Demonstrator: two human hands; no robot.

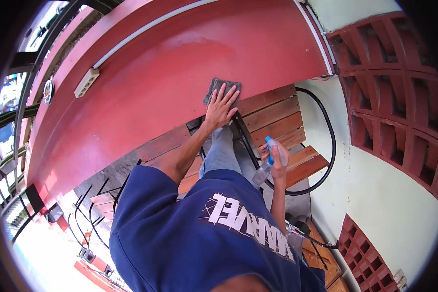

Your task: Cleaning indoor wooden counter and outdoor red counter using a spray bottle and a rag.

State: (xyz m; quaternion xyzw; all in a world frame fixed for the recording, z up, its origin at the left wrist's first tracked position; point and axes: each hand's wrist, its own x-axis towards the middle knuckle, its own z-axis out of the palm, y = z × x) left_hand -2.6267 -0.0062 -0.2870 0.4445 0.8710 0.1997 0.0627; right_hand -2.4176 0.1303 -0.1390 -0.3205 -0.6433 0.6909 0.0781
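Observation:
My left hand [221, 108] lies flat with fingers spread on a grey cloth [218, 86], pressing it against the red wall [190, 63]. A clear spray bottle [265, 166] with a blue nozzle is gripped in my right hand [279, 163], held lower and to the right, over a wooden slatted bench [277, 117]. My knee in grey trousers rests on the bench between the two hands. My blue shirt fills the lower middle of the view.
A white socket strip [86, 82] and a white conduit [146, 29] run along the red wall. The bench has a black metal frame [326, 141]. A cream wall with red lattice blocks [394, 87] stands to the right. More metal-framed chairs [95, 209] stand lower left.

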